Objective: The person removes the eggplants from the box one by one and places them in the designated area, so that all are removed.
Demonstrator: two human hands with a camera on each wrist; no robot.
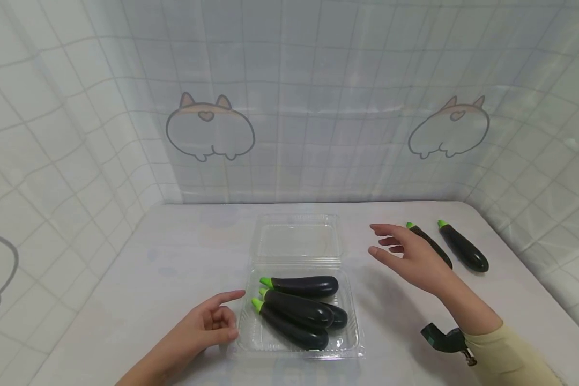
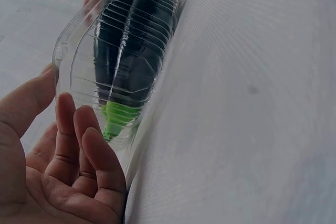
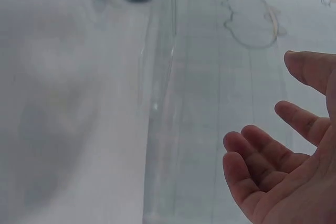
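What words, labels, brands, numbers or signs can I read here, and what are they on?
None can be read: I see no lettering on the eggplants or clear container.
The backdrop carries animal drawings, not words.
Any faint marks on the table are too blurred to read.

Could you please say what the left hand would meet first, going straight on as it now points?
The left hand would probably meet the clear container first, at its left edge in the head view; whether they touch is unclear.

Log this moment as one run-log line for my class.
clear box: lid open, four eggplants inside; left hand: at box's left edge; right hand: raised, empty, right of box; two loose eggplants: on table, right
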